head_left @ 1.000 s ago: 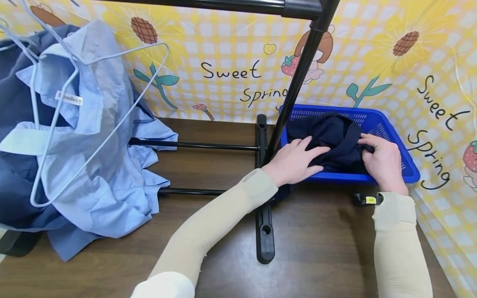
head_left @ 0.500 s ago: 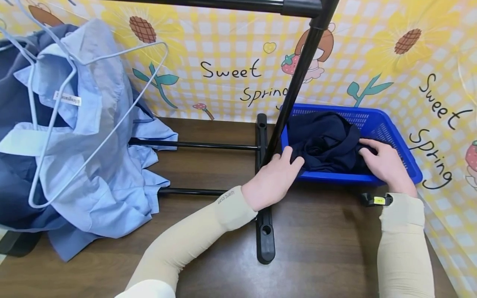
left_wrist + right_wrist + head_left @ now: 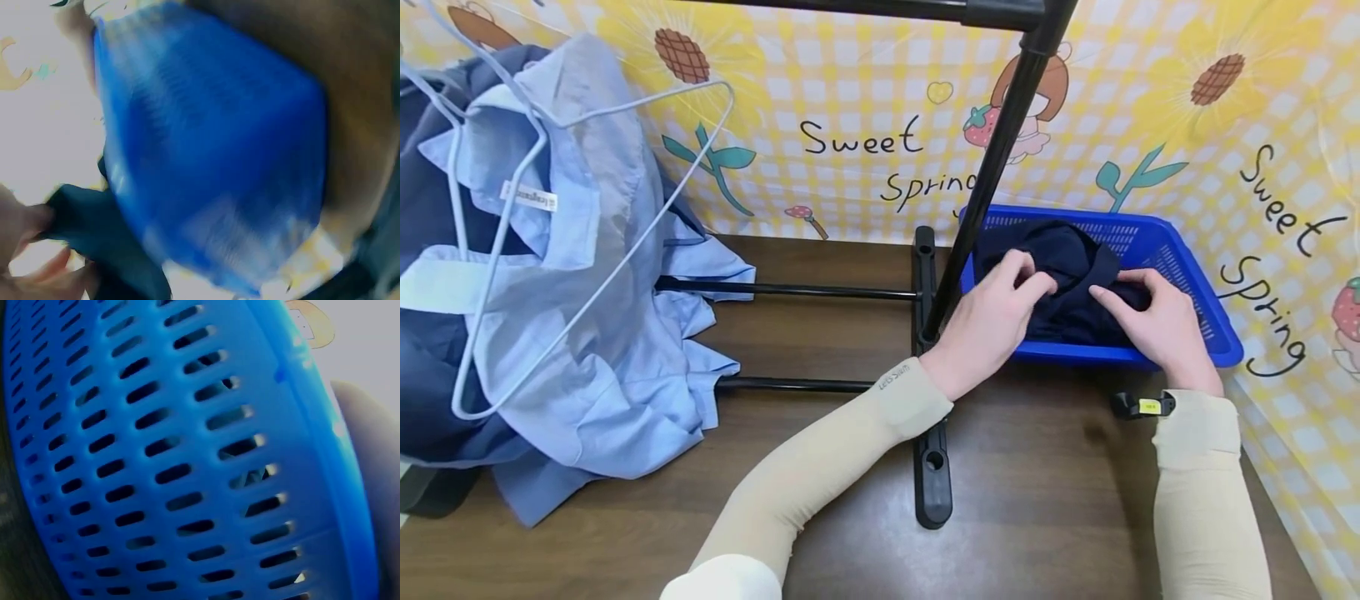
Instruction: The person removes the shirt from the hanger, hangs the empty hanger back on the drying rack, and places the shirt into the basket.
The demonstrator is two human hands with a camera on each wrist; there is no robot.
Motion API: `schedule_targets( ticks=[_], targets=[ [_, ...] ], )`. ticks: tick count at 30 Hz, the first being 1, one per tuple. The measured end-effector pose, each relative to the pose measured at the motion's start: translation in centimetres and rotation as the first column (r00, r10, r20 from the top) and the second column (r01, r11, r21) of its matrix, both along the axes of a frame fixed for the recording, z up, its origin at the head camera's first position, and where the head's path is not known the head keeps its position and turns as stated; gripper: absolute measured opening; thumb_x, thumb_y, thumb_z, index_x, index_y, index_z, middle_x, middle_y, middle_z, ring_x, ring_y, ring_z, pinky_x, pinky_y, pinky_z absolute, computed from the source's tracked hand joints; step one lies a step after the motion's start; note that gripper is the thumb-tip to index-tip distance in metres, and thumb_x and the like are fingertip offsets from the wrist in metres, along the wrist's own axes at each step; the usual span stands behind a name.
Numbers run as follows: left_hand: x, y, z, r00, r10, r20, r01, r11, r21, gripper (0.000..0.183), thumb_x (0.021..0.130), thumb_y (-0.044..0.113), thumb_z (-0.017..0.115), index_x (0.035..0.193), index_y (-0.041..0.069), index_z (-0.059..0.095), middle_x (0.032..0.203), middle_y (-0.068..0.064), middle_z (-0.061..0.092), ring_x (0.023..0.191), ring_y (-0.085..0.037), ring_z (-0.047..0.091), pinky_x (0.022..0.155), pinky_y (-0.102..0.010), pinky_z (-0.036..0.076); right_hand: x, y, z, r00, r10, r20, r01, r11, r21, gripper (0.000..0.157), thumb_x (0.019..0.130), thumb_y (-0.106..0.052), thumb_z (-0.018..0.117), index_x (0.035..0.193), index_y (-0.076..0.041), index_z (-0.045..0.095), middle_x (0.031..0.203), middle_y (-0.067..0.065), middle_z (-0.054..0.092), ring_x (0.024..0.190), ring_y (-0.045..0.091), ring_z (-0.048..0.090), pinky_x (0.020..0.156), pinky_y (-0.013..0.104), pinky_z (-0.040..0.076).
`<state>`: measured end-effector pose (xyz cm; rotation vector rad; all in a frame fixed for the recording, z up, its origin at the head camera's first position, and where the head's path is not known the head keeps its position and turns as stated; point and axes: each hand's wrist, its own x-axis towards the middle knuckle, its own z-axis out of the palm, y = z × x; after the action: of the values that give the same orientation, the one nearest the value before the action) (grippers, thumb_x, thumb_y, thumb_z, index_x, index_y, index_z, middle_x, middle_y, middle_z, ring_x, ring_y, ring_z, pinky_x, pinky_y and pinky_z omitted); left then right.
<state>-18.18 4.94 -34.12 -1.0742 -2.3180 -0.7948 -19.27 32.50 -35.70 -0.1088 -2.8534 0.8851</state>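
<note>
A crumpled navy garment [image 3: 1060,250] lies in a blue plastic basket [image 3: 1223,346] on the right of the head view. My left hand [image 3: 985,329] reaches over the basket's near left corner. In the left wrist view, its thumb and fingers [image 3: 59,278] pinch a piece of the dark cloth [image 3: 94,219] beside the blurred basket wall [image 3: 206,144]. My right hand [image 3: 1168,325] grips the garment at the right, thumb and index finger at a folded band. The slotted basket wall [image 3: 156,450] fills the right wrist view and hides those fingertips.
A black rack post [image 3: 992,183] slants up beside the basket from a foot [image 3: 933,492] on the brown surface. Rods [image 3: 805,292] run left from it. Further left lie a light blue shirt [image 3: 617,375] and a white wire hanger [image 3: 602,283]. A yellow checked cloth [image 3: 850,75] hangs behind.
My left hand drew back to the basket's left edge, then came forward and right over the garment. My right hand has shifted slightly left, its thumb further over the cloth.
</note>
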Motion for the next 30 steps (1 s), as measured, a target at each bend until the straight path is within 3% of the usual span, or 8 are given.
schedule_targets(
  ticks=[3,6,10,12,15,18,23,30],
  targets=[
    [-0.5,1.0,-1.6,0.997,0.067,0.041,-0.057,0.979,-0.195,0.029,0.108,0.017,0.049,0.134,0.013,0.061,0.131,-0.004,0.061,0.127,-0.022,0.055,0.107,-0.032,0.042,0.0,-0.2,-0.3,1.000,0.007,-0.027,-0.008,1.000,-0.017,0.081,0.092,-0.061,0.066,0.150,-0.007,0.047,0.145,0.024,0.051,0.133,0.044,0.045,0.106,0.064,0.034],
    [-0.5,1.5,-2.6,0.983,0.131,0.129,-0.071,0.919,-0.387,0.041,0.108,0.045,0.044,0.134,0.015,0.056,0.126,-0.001,0.069,0.129,-0.021,0.056,0.116,-0.039,0.030,-0.1,-0.1,-0.5,0.999,0.031,-0.036,-0.031,0.999,-0.008,0.083,0.092,-0.059,0.067,0.157,-0.015,0.041,0.150,0.022,0.047,0.135,0.044,0.044,0.106,0.065,0.033],
    [-0.3,1.4,-2.8,0.960,0.148,0.237,-0.007,0.859,-0.512,0.077,0.095,0.079,0.032,0.129,0.015,0.058,0.093,0.003,0.071,0.101,-0.017,0.065,0.099,-0.030,0.042,0.0,-0.1,-0.3,0.998,0.053,-0.027,-0.052,0.998,0.026,0.079,0.091,-0.061,0.067,0.156,-0.021,0.045,0.152,0.018,0.047,0.137,0.044,0.042,0.106,0.067,0.032],
    [-0.2,1.3,-2.6,0.953,0.123,0.279,0.044,0.849,-0.526,0.083,0.091,0.085,0.032,0.127,0.015,0.060,0.078,0.005,0.066,0.083,-0.013,0.065,0.081,-0.027,0.046,0.1,-0.2,-0.3,0.998,0.060,-0.023,-0.059,0.998,0.030,0.078,0.090,-0.062,0.068,0.154,-0.022,0.047,0.153,0.016,0.047,0.139,0.042,0.040,0.107,0.067,0.031],
    [-0.3,0.9,-2.5,0.940,0.061,0.337,0.115,0.871,-0.478,0.080,0.088,0.086,0.039,0.124,0.018,0.060,0.074,0.007,0.059,0.067,-0.008,0.059,0.062,-0.024,0.045,0.4,-0.5,-0.3,0.997,0.078,-0.023,-0.078,0.997,0.022,0.077,0.089,-0.062,0.070,0.153,-0.023,0.050,0.153,0.015,0.046,0.142,0.041,0.037,0.108,0.066,0.030],
    [-0.3,0.6,-2.5,0.928,-0.013,0.373,0.165,0.911,-0.378,0.077,0.085,0.083,0.051,0.127,0.019,0.057,0.095,0.006,0.057,0.067,-0.007,0.056,0.058,-0.021,0.044,0.6,-0.7,-0.3,0.996,0.085,-0.019,-0.085,0.996,0.027,0.079,0.088,-0.062,0.071,0.152,-0.022,0.051,0.152,0.016,0.047,0.141,0.042,0.038,0.108,0.067,0.029],
    [-0.5,-0.3,-2.3,0.913,-0.098,0.397,0.218,0.938,-0.270,0.090,0.082,0.082,0.057,0.147,0.019,0.049,0.125,0.003,0.050,0.097,-0.008,0.056,0.085,-0.021,0.046,0.6,-0.7,-0.2,0.998,0.065,0.012,-0.066,0.996,0.056,0.085,0.086,-0.066,0.070,0.155,-0.021,0.047,0.153,0.019,0.045,0.140,0.045,0.037,0.107,0.069,0.029],
    [0.4,-2.8,-0.7,0.921,-0.152,0.359,0.246,0.940,-0.235,0.093,0.084,0.081,0.055,0.152,0.018,0.045,0.149,0.004,0.046,0.136,-0.008,0.040,0.113,-0.022,0.026,0.7,-0.9,-0.2,0.998,0.056,0.010,-0.056,0.995,0.087,0.087,0.086,-0.069,0.068,0.155,-0.021,0.046,0.154,0.018,0.044,0.139,0.046,0.038,0.106,0.069,0.029]
  ],
)
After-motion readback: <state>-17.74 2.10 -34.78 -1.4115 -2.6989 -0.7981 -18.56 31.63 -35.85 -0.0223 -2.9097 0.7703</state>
